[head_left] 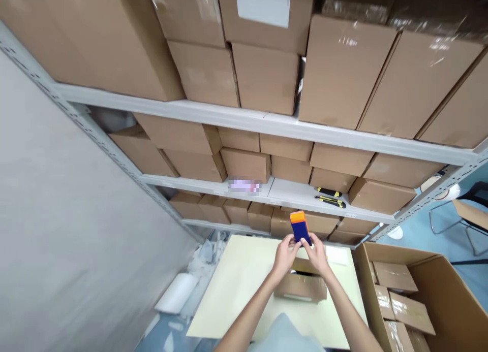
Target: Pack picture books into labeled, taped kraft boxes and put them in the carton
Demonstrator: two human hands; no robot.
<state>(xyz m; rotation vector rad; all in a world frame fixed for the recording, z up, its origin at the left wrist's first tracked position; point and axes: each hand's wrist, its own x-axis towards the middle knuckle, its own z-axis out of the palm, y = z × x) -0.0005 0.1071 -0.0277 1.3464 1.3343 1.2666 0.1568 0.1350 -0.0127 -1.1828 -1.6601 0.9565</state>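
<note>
Between both hands I hold up a small dark blue box with an orange end (301, 229). My left hand (286, 251) grips its lower left side, with the thumb at the bottom edge. On the lower right side, my right hand (314, 250) closes its fingers round the same box. Below my hands a brown cardboard box (300, 289) sits on the pale yellow table (229, 296). A dark gap shows along its top; what lies inside I cannot make out. A white paper (337, 255) lies on the table behind my right wrist.
A metal shelf rack (236, 116) full of cardboard boxes stands ahead. Yellow-and-black utility knives (330, 201) lie on its middle shelf. At the right, a large open carton (446, 291) holds several taped boxes. A white roll (177, 293) lies on the floor beside the left wall.
</note>
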